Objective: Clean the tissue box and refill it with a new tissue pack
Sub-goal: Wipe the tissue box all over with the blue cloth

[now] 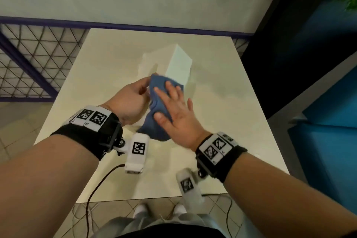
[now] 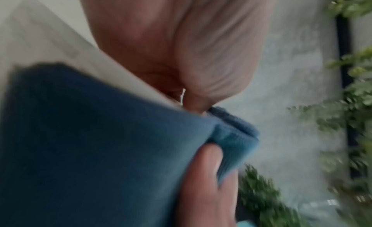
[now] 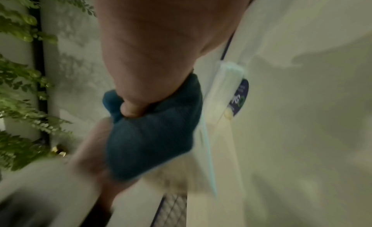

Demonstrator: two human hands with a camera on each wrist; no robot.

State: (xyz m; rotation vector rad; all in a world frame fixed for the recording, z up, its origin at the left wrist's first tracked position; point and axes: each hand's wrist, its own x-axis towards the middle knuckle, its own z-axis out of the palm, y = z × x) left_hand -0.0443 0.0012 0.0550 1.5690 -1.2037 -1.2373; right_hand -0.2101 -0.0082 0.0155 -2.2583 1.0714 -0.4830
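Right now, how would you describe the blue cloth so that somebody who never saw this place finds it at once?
Look at the pale table by the wall, then at the two hands meeting above its middle. The blue cloth lies between them: the right hand presses flat on it, the left hand holds what it covers. It is the only blue, soft thing on the table; the box behind is white.

1. Round dark-blue sticker (image 3: 239, 98) on a white pack beside the table: only a large "G" is legible (smaller lettering too blurred to read).
2. Black-and-white coded markers (image 1: 94, 117) on the wrist bands: patterns only, no readable words.
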